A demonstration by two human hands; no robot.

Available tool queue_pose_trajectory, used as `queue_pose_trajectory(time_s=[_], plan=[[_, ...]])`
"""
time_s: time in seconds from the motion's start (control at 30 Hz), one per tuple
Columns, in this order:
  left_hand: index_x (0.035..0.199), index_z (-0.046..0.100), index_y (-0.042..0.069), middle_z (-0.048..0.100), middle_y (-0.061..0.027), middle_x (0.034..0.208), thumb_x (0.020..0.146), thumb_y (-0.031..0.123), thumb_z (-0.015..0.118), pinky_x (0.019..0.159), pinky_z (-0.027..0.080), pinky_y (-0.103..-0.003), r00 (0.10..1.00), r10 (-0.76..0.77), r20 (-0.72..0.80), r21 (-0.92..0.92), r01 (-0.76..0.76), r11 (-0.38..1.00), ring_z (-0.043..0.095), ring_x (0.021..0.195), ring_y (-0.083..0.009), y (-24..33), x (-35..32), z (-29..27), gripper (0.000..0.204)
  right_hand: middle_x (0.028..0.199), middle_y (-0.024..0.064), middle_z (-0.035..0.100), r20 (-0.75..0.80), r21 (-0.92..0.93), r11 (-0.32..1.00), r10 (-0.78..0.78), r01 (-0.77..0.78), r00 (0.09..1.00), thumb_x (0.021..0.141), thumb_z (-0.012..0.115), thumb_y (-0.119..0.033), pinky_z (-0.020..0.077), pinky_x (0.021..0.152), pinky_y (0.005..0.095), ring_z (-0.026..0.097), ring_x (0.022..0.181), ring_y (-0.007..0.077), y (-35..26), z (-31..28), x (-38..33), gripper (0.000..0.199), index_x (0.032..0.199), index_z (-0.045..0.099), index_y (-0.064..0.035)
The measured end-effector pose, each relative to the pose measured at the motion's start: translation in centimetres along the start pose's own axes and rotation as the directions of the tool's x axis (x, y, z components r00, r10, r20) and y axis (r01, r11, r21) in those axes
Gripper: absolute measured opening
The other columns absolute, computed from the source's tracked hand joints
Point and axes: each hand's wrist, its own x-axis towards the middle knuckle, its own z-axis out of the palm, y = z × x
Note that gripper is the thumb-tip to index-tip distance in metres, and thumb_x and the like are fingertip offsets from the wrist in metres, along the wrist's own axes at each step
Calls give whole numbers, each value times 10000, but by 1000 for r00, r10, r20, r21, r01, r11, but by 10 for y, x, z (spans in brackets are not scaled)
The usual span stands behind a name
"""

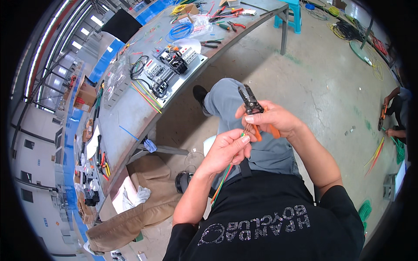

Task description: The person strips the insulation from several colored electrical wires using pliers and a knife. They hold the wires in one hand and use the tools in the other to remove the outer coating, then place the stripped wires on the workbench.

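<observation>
My left hand (228, 149) pinches a small bundle of green, red and yellow wires (222, 184), whose tails hang down toward my lap. Bare copper ends (247, 128) stick up out of that grip and reach my right fingertips. My right hand (274, 118) is closed around wire strippers (251, 102) with orange handles and a black head pointing up and away. Its thumb and a finger meet at the copper ends; whether they pinch them is hard to make out. Both hands are close together above my grey-trousered legs.
On the metal workbench (126, 115) at left sit an electrical assembly (167, 65), a blue wire coil (180, 30), pliers (210, 44) and loose wires. A brown garment (126, 219) lies at lower left. A teal stool (288, 17) stands far off; another person (395, 113) works at far right.
</observation>
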Motion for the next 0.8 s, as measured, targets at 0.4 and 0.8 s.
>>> queue_pose_trajectory(time_s=[0.4, 0.8], plan=[[1189, 686, -30, 615, -26, 763, 1123, 257, 556, 512, 328, -199, 1000, 24, 3, 25, -24, 999, 442, 566, -33, -3, 2, -3, 322, 816, 78, 639, 29, 19, 999, 34, -34, 999, 1002, 701, -204, 515, 592, 321, 681, 726, 206, 3, -6, 3, 362, 1253, 590, 32], [1175, 698, 3, 585, 15, 733, 1114, 271, 575, 492, 292, -188, 994, 52, -96, -91, -61, 994, 427, 563, -19, -5, 3, -17, 301, 975, 127, 708, 1, 84, 989, 121, -121, 993, 1088, 594, -350, 567, 776, 351, 705, 892, 219, 0, -8, 24, 439, 1313, 609, 27]])
